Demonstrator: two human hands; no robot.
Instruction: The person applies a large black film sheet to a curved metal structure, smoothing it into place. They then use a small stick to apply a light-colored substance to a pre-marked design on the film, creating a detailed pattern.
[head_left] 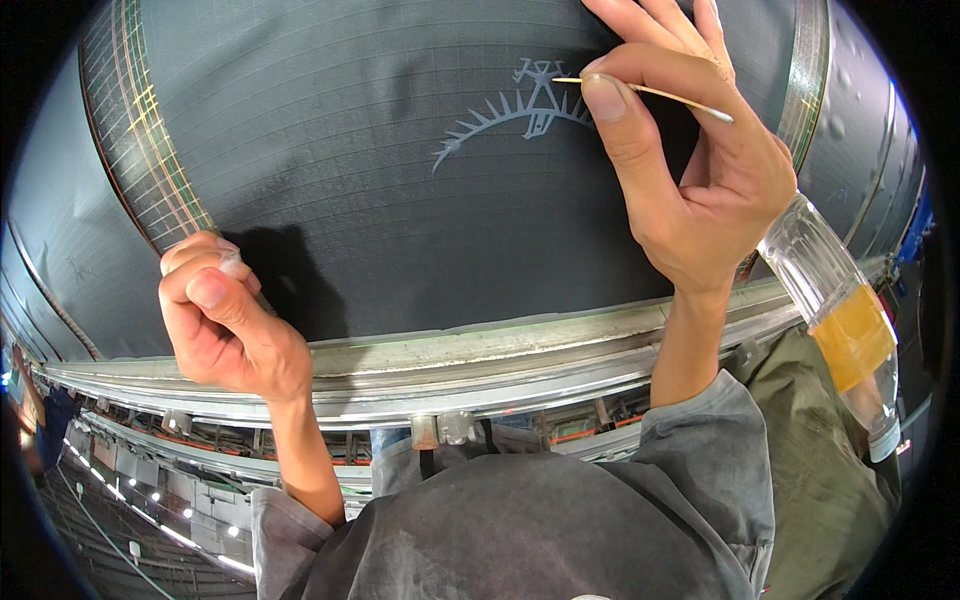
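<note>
Dark grey fabric [400, 250] with fine crosswise lines is stretched in front of me. A pale blue-grey printed motif [495, 118], a spiked arc with a small figure above it, shows on its upper middle. My right hand [690, 160] pinches a thin cotton swab [665, 95] between thumb and forefinger, its other fingers spread. The stick's bare end points left onto the motif's top; the white cotton end points right. My left hand [235, 320] is closed near the fabric's left border, with a small white wad [230, 262] at its fingers.
A metal rail [480, 365] runs along the fabric's near edge. At right lies a clear bottle [815, 255] with a yellow-orange band, beside olive-green cloth [800, 460]. Gridded borders with coloured threads [150, 120] flank the fabric. Part of another person [50, 420] appears far left.
</note>
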